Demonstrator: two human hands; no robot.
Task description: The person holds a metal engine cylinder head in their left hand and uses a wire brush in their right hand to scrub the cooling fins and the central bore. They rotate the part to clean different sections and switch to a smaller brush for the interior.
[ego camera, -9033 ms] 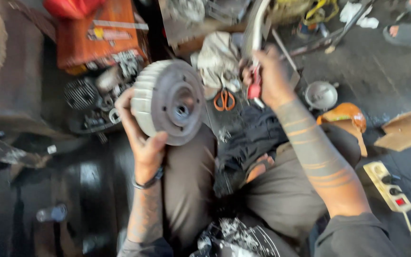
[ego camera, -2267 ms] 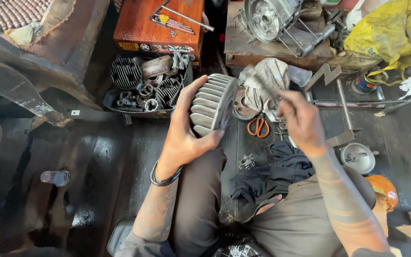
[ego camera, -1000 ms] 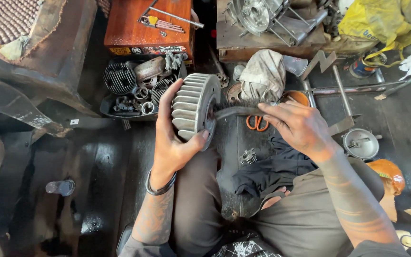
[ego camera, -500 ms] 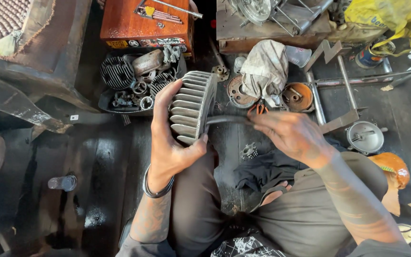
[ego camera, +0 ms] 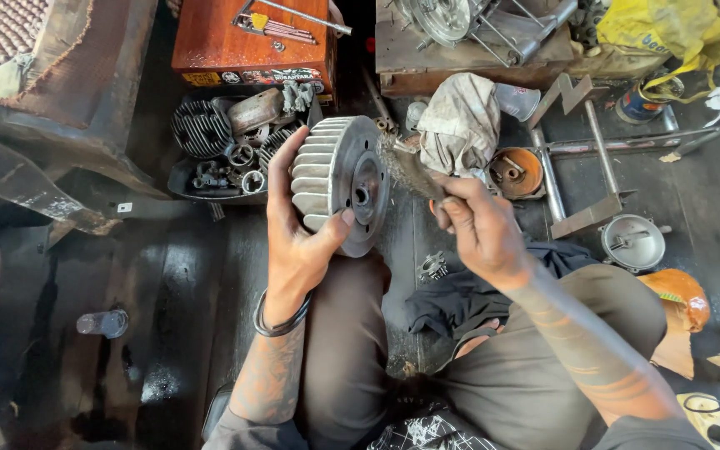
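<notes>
My left hand (ego camera: pixel 297 242) clamps the finned drum (ego camera: pixel 339 183) at centre frame; my right hand (ego camera: pixel 477 233) grips the wire brush (ego camera: pixel 406 167), so short, firm strokes suit its face.

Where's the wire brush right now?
In the head view, the wire brush is in the right hand, centre frame, bristles against the upper right edge of the finned drum held by the left hand.

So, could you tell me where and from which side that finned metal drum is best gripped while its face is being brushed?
Grip the finned drum by its ribbed rim, coming from the back and left, as the left hand does now: fingers over the fins, thumb at the lower edge. The ribs probably give purchase, and that leaves the flat face with its centre hole open to the wire brush in the right hand.
</notes>
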